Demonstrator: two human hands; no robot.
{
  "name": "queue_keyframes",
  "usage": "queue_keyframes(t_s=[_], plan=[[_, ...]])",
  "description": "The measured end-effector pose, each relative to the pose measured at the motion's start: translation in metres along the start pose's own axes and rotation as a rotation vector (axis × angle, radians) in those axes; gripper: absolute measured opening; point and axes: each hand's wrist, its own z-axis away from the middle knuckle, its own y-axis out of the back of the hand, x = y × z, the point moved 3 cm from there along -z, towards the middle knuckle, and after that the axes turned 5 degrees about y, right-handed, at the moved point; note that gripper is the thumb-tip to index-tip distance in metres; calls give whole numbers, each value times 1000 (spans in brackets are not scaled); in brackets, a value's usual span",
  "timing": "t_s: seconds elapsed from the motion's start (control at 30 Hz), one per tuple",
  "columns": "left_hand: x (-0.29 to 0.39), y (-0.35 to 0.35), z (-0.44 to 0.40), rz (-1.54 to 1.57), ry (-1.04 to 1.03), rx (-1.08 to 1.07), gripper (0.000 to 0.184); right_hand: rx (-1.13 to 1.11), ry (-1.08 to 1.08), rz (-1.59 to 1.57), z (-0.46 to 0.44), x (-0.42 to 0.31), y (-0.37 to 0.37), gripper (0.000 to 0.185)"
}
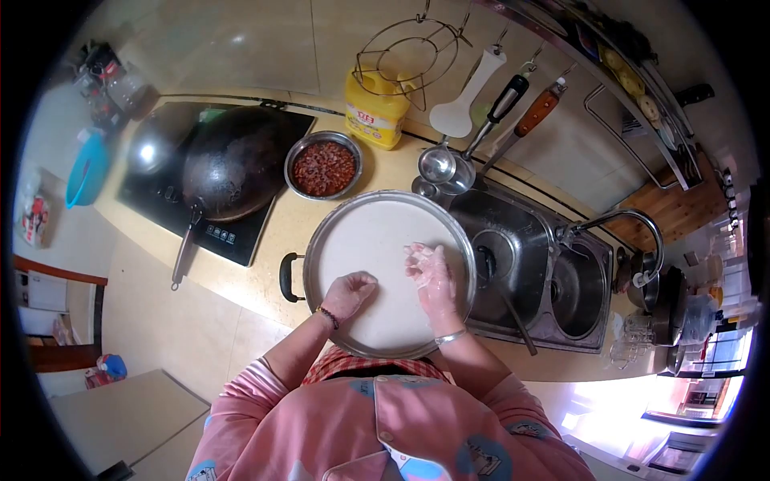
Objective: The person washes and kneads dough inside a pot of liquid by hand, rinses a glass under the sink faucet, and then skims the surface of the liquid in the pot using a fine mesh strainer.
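Observation:
A wide metal pot [314, 232] with black handles holds white liquid that looks smooth on top. Over its left half is my left hand [351, 294], its fingers curled and pressed together; whatever they may hold is hidden. My right hand [433, 280] is above the right half, palm partly turned up, fingers bent and apart, wet with white liquid and holding nothing that I can see. Behind the pot stands a metal bowl [323, 165] of reddish-brown chopped pieces.
A dark wok [233, 164] rests on the black cooktop [152, 192] at the left. Behind the bowl is a yellow jug [375, 108]. To the right lies a double sink [513, 240] with a faucet [642, 220]. Utensils, including a white spatula [469, 100], hang above.

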Motion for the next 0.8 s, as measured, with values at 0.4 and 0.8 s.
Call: queue_keyframes(t_s=[0.4,0.8], plan=[[2,0,1,42,1,-11,11,5,56,268,-3,11,12,19],[48,-1,-27,-710,-397,184,31,-594,547,1858,-32,-6,-44,34]])
